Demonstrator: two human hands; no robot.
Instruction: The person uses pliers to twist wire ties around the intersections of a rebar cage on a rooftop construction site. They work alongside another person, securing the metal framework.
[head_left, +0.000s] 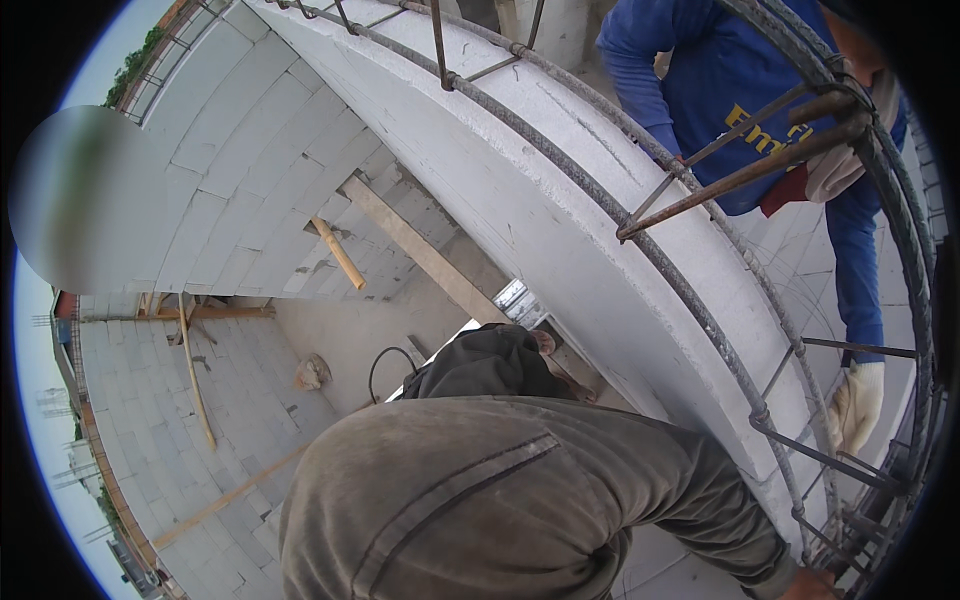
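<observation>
A brown-grey sleeve fills the lower middle and runs right to my left hand, which is cut off by the lower edge. That hand is beside the steel rebar cage, near its lower right end; its fingers are hidden, so I cannot tell whether it grips a bar. The cage curves along the top of a white curved wall, with thin cross bars tied between its long bars. My right hand is out of the picture. Across the cage, a person in a blue top has a white-gloved hand low beside the bars.
Below is a drop to a floor bounded by light block walls. A wooden plank spans the gap. Wooden poles lean or stick out at the left. Dark cloth shows beyond my sleeve.
</observation>
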